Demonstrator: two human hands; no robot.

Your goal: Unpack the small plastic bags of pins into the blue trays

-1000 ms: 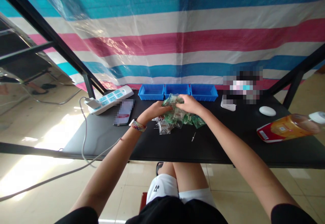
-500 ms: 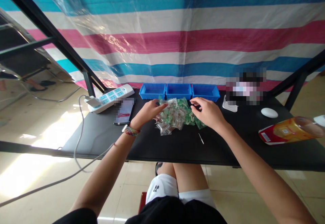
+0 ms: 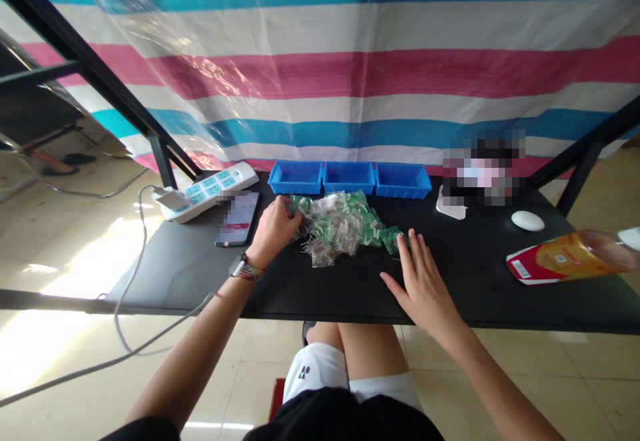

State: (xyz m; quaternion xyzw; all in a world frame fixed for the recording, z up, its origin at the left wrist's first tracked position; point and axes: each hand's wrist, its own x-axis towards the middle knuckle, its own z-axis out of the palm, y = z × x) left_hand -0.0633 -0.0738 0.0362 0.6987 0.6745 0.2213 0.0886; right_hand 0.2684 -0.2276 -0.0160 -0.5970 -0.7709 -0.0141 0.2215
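Observation:
A heap of small clear plastic bags (image 3: 343, 224) with green and brownish parts inside lies in the middle of the black table (image 3: 480, 281). My left hand (image 3: 273, 228) rests at the heap's left edge, fingers curled round one of the bags. My right hand (image 3: 423, 281) lies flat on the table with fingers stretched out, its fingertips just beside a green bag (image 3: 393, 238) at the heap's right end. It holds nothing.
Three blue bins (image 3: 349, 178) stand in a row behind the heap. A phone (image 3: 237, 218) and a white power strip (image 3: 207, 191) lie to the left. A white mouse (image 3: 527, 220) and a lying bottle (image 3: 570, 258) are on the right.
My right hand has left the heap, drawn back toward the front edge and flattened on the table. My left hand has slid to the heap's left edge.

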